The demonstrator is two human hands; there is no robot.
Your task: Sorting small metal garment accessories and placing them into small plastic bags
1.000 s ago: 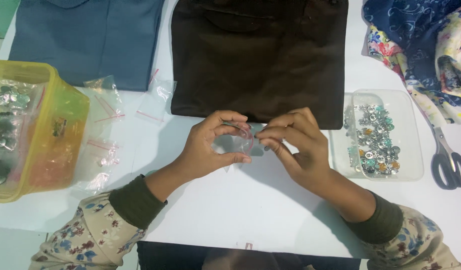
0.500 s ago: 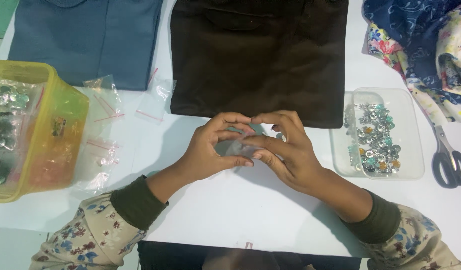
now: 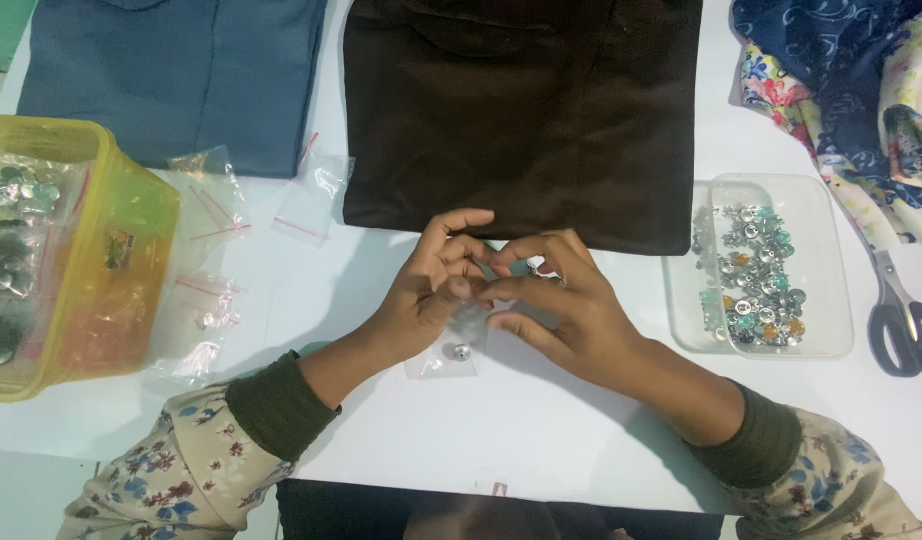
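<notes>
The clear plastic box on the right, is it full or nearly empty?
Partly filled. The clear plastic box holds a loose heap of small metal snaps covering part of its bottom; the rest is bare.

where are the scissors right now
In the head view the scissors lie at the far right edge of the white table, just right of the clear tray of snap buttons and below the floral fabric.

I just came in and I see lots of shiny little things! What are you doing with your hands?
The left hand and right hand are pinching the top of a small clear bag over the white table. One silver snap button sits inside it. More buttons fill a clear tray on the right, beside scissors. A yellow tub of filled bags stands on the left, near empty bags.
</notes>
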